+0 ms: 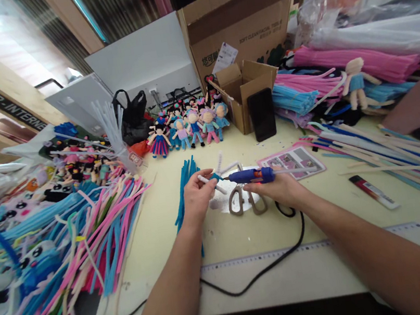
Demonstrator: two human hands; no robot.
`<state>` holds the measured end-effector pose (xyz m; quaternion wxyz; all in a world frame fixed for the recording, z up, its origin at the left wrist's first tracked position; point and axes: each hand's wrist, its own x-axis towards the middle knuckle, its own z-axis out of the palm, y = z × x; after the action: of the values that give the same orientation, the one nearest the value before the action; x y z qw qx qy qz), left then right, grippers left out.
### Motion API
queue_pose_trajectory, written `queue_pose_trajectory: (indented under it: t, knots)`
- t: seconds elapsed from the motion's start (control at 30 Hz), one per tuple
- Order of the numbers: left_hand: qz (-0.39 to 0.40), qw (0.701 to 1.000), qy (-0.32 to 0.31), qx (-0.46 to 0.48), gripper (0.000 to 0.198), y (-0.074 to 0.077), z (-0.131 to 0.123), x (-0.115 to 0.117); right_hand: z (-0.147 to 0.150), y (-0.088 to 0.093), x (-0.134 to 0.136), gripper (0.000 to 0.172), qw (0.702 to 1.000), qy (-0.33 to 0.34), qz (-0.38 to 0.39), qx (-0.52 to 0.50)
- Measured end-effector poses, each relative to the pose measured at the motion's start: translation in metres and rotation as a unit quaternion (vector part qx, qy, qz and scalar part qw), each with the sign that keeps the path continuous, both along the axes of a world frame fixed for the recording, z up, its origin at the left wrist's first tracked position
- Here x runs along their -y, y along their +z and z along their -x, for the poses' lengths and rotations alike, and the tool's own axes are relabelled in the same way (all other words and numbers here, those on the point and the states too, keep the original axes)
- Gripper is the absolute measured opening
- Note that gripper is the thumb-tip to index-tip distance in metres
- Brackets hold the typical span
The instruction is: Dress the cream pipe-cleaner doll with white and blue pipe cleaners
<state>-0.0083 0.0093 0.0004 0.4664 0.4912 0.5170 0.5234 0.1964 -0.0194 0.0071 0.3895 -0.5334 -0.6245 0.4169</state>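
Near the table's middle, my left hand [196, 195] pinches a white pipe cleaner [212, 184] with a small teal piece on it. My right hand [278, 189] is wrapped round a blue hot glue gun [254, 175], its nozzle pointing left at the teal piece, close to or touching it. A glue stick [294, 170] sticks out of the gun's back end. Below the gun lie scissors with grey handles [236, 202], resting on a white round pad [220, 204]. Just left of my left hand is a bundle of teal pipe cleaners [185, 187].
Small dolls [193, 126] stand at the back beside an open cardboard box [238, 95] and a black phone [262, 114]. Loose pipe cleaners [105, 220] heap on the left, more [382, 147] on the right. A black cord [259, 275] crosses a ruler [314, 246] in front.
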Motion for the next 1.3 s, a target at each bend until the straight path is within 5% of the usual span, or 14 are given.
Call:
queue_pose_trajectory:
  t: [1.3]
  knots:
    - [-0.007, 1.0, -0.009, -0.029, 0.034, -0.002, 0.001, 0.0, -0.002, 0.004, 0.001, 0.024, 0.999, 0.011, 0.024, -0.028]
